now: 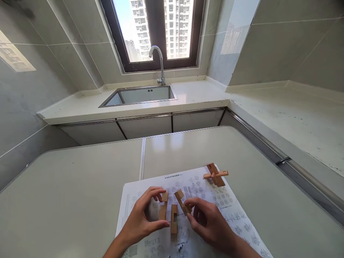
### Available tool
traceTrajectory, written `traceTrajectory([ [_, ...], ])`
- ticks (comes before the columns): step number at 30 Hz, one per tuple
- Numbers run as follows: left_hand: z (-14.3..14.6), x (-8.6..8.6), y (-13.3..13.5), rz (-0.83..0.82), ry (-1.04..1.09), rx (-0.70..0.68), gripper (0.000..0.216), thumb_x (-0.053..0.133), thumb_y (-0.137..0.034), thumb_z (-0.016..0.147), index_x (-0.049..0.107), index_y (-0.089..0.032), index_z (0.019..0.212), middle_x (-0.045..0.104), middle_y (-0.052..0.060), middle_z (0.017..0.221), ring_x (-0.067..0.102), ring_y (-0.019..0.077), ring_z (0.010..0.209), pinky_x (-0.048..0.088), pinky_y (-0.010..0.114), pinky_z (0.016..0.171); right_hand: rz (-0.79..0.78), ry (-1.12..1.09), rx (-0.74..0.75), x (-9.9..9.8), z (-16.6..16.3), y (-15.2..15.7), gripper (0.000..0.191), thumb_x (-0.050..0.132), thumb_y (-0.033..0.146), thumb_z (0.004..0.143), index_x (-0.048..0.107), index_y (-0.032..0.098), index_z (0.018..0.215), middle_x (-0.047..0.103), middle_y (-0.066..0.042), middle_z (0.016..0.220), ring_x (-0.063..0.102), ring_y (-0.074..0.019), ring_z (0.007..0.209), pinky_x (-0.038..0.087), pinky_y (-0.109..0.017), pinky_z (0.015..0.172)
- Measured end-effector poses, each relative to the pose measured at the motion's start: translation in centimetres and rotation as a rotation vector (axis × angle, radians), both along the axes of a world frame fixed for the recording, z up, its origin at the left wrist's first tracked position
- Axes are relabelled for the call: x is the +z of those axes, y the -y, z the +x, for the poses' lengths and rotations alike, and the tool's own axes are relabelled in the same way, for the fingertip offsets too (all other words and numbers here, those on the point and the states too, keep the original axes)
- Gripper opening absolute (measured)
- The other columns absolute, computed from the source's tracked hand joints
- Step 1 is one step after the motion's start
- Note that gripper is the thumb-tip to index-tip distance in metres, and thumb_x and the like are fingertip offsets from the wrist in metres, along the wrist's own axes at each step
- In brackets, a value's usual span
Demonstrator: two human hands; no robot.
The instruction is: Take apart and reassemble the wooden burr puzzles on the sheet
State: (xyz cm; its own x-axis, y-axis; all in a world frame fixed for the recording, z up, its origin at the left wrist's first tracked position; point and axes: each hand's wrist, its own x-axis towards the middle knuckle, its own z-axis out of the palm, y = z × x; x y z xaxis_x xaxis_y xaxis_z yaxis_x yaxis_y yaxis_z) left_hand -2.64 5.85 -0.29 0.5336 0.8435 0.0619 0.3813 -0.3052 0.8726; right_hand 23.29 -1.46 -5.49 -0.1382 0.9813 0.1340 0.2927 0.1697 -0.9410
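Note:
My left hand (142, 216) pinches a notched wooden puzzle piece (163, 206) between thumb and fingers, holding it upright over a printed instruction sheet (231, 211). My right hand (209, 222) grips a second notched wooden piece (182, 201), tilted towards the left one. A third wooden piece (173, 218) lies on the sheet between my hands. At the sheet's far right corner rests an assembled wooden cross-shaped puzzle (215, 174), apart from both hands.
The sheet lies on a pale table (80, 186) with a seam down its middle. Beyond it runs a white counter (201, 95) with a steel sink (139, 96) and tap (160, 64) under a window. The counter continues along the right wall.

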Motion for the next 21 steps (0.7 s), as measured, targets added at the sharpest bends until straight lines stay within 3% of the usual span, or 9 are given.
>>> traceTrajectory([
  [5, -0.2, -0.1, -0.2, 0.038, -0.039, -0.005, 0.07, 0.09, -0.06, 0.076, 0.064, -0.034, 0.135, 0.065, 0.01, 0.13, 0.066, 0.0276, 0.105, 0.057, 0.042, 0.099, -0.011, -0.005, 0.0, 0.1, 0.1, -0.1, 0.023, 0.065, 0.021, 0.092, 0.07, 0.027, 0.114, 0.068, -0.002, 0.091, 0.058, -0.0143, 0.062, 0.049, -0.026, 0.056],
  [10, -0.5, -0.5, -0.5, 0.182, -0.172, -0.075, 0.068, 0.09, -0.05, 0.08, 0.061, -0.033, 0.139, 0.064, 0.012, 0.137, 0.061, 0.0335, 0.125, 0.054, 0.05, 0.108, -0.009, 0.001, -0.017, 0.6, 0.2, -0.3, 0.022, 0.065, 0.021, 0.092, 0.069, 0.026, 0.113, 0.067, -0.002, 0.087, 0.057, -0.0139, 0.059, 0.049, -0.025, 0.055],
  [21, -1.3, -0.4, -1.2, 0.282, -0.284, -0.143, 0.076, 0.095, -0.046, 0.073, 0.06, -0.03, 0.138, 0.06, 0.011, 0.141, 0.051, 0.0356, 0.134, 0.05, 0.053, 0.113, 0.016, 0.013, -0.036, 1.3, 0.2, 0.0, 0.022, 0.06, 0.022, 0.095, 0.067, 0.023, 0.116, 0.067, -0.001, 0.087, 0.054, -0.0121, 0.058, 0.048, -0.023, 0.054],
])
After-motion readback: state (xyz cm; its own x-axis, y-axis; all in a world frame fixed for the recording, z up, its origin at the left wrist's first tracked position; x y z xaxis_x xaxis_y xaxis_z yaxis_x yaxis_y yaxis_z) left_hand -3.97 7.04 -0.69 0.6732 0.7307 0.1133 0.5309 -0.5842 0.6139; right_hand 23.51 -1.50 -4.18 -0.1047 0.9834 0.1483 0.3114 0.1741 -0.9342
